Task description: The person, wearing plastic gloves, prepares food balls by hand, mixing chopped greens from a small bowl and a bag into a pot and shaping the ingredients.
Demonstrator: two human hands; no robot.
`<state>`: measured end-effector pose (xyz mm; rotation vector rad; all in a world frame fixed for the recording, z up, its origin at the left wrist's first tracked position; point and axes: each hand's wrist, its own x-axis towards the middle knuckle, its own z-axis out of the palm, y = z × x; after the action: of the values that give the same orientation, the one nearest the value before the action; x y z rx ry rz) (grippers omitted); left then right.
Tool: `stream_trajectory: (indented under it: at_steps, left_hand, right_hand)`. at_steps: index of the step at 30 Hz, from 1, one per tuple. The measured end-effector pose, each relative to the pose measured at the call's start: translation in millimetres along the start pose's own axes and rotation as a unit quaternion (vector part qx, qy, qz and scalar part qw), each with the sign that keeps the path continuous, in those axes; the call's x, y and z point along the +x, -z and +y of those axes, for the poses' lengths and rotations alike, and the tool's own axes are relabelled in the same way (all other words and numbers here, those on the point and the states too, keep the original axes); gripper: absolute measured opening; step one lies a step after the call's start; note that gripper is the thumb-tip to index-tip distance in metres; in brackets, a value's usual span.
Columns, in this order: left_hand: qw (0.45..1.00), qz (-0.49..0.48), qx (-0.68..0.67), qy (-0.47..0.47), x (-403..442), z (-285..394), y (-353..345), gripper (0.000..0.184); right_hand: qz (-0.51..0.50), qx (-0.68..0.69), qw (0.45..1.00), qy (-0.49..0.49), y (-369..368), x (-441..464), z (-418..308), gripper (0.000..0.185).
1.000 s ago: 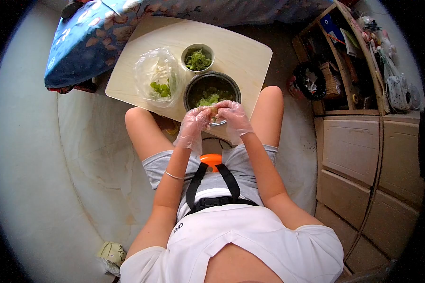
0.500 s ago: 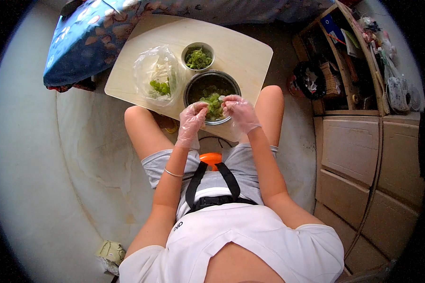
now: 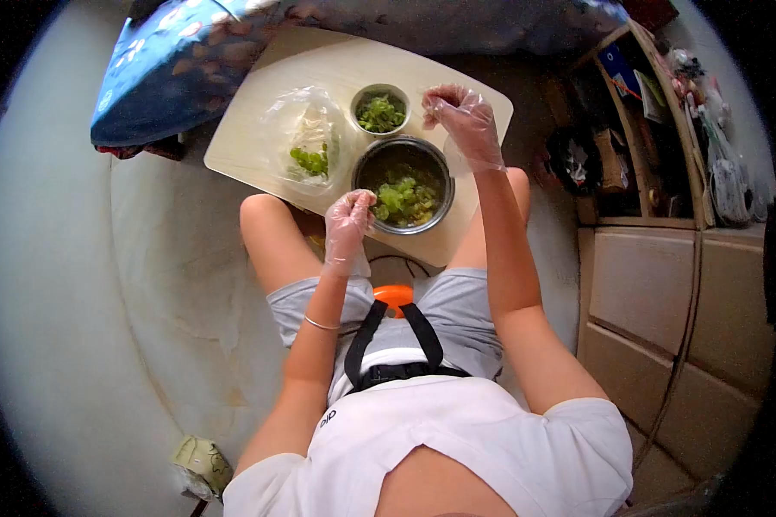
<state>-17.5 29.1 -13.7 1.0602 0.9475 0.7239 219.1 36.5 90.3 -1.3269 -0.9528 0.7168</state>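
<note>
Right hand [image 3: 472, 122] reaches out, left hand [image 3: 347, 227] near pot [image 3: 409, 231] (both gloved).

Blue patterned cloth [image 3: 151, 90], wooden shelf [image 3: 647, 222], possibly a bin [image 3: 560, 153]

Left hand in clear plastic glove [image 3: 349, 226] is pinched up at the pale surface's [image 3: 250, 121] near edge; right hand in clear plastic glove [image 3: 464, 121] is up by the right edge, fingers curled, kinda blurry though.

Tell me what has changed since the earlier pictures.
The right hand has swung forward and right, away from the pot and the left hand, which sits by its left rim. Whether either hand holds anything is unclear. The small bowl, plastic bag and table stayed put.
</note>
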Motion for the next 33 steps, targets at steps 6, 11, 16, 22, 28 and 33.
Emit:
stream_trajectory:
  at_steps: [6, 11, 16, 22, 28, 33]
  left_hand:
    - [0.999, -0.019, 0.02, -0.016, -10, -7, -6, 0.017]
    - [0.998, -0.037, 0.028, -0.034, -19, 10, -1, 0.015]
    - [1.0, 0.026, -0.006, 0.001, -2, 7, 27, 0.013]
    - [0.992, 0.081, 0.075, -0.06, 45, 22, 72, 0.018]
    - [0.853, 0.067, 0.491, -0.166, 100, 36, 84, 0.018]
    - [0.697, -0.033, 0.716, -0.003, 160, 21, 75, 0.028]
  right_hand:
    - [-0.068, -0.318, 0.936, 0.134, -35, 63, 106, 0.019]
    - [-0.027, -0.21, 0.975, 0.062, -37, 53, 125, 0.018]
    - [-0.041, -0.115, 0.991, -0.059, -21, 44, 119, 0.014]
    - [-0.082, -0.036, 0.992, -0.093, -14, 18, 98, 0.014]
    - [-0.165, 0.02, 0.979, -0.117, 1, -48, 96, 0.014]
    - [-0.152, 0.073, 0.965, -0.2, 6, -118, 108, 0.015]
